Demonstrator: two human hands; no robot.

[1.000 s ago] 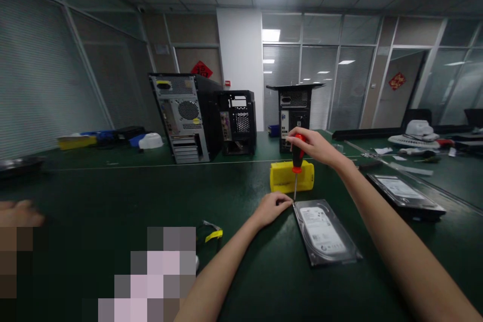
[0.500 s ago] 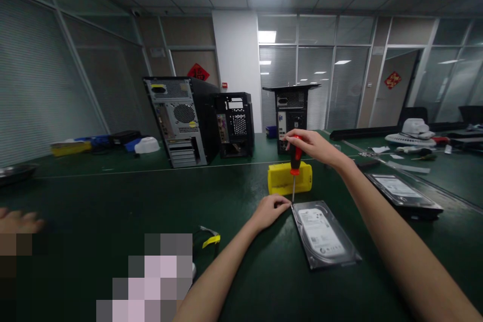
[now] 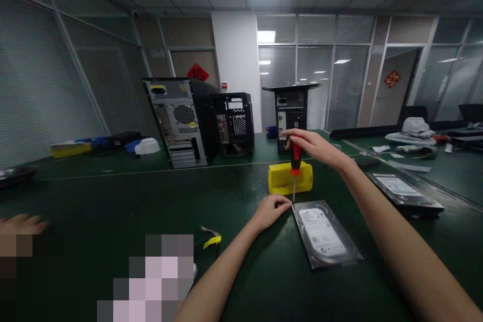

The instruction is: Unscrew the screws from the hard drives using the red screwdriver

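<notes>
My right hand (image 3: 311, 143) is wrapped round the red and black handle of a screwdriver (image 3: 296, 161), held nearly upright. Its shaft points down to the far left corner of a hard drive (image 3: 327, 234), which lies label up on the green table. My left hand (image 3: 270, 210) rests at that same corner, thumb and fingers pinched together beside the screwdriver's tip. What lies between those fingertips is too small to make out. Just behind the tip stands a yellow plastic tray (image 3: 279, 178).
Another hard drive (image 3: 402, 191) lies to the right. Computer cases (image 3: 206, 121) stand at the back. A cable with a yellow tag (image 3: 212, 241) is left of my forearm. Another person's hand (image 3: 24, 224) shows at the left edge. A white cap (image 3: 411, 131) sits far right.
Almost nothing differs. The screwdriver stays at the drive's corner with both hands in place, and the view has shifted very slightly.
</notes>
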